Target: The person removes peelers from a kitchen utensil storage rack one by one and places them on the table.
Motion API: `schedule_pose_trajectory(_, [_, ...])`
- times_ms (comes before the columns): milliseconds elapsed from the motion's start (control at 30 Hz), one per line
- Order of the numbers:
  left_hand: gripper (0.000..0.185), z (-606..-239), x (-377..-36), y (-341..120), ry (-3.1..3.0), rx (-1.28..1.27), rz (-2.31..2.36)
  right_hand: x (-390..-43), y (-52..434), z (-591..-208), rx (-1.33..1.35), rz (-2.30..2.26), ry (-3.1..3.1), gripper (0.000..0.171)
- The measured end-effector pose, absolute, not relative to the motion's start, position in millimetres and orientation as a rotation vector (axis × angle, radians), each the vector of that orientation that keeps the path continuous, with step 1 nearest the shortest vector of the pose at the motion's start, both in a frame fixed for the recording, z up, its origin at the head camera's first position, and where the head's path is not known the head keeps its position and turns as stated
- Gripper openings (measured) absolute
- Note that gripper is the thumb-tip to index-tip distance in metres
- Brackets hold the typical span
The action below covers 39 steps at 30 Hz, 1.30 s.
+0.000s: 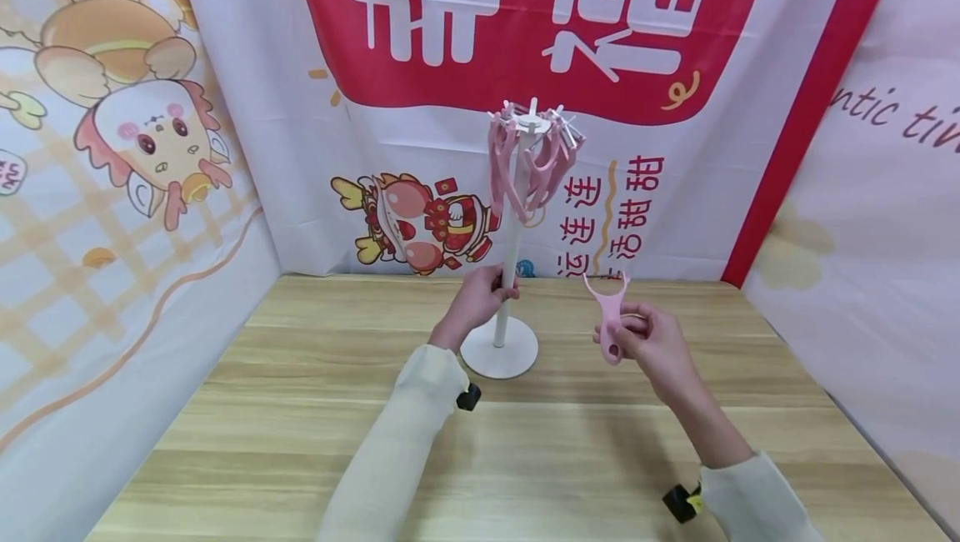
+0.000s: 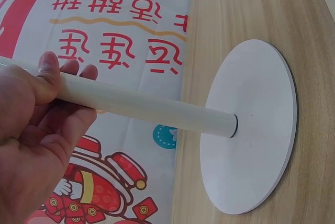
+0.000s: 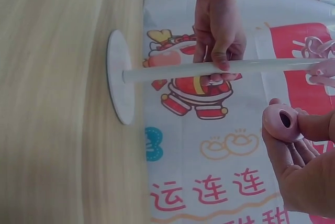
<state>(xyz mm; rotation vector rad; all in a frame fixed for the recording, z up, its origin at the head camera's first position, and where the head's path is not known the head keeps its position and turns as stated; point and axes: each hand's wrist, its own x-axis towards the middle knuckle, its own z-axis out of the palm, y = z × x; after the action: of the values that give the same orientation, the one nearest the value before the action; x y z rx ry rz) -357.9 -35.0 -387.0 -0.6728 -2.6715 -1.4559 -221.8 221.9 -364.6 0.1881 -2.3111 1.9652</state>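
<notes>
A white stand (image 1: 512,217) with a round base (image 1: 499,348) rises from the wooden table (image 1: 300,409). Several pink Y-shaped pieces (image 1: 534,160) hang from the hub at its top. My left hand (image 1: 480,295) grips the pole (image 2: 136,103) low down, thumb over it (image 3: 219,62). To the right of the stand my right hand (image 1: 637,340) holds one pink Y-shaped piece (image 1: 611,317) by its handle, fork upward. The handle's end has a hole (image 3: 285,119). The base (image 2: 251,130) lies flat on the table.
Printed cloth banners (image 1: 600,42) wall off the table at the back and both sides. The back wall stands just behind the stand. Bare table lies in front of and to the left of the base (image 3: 119,77).
</notes>
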Motion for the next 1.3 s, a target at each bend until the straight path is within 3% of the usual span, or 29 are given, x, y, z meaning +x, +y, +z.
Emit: schedule_pose_trajectory(1300, [0.008,-387,-357,-35,-2.658,-0.679,-1.484,-230,244,-417,-0.003,2.146,-2.490,0.038])
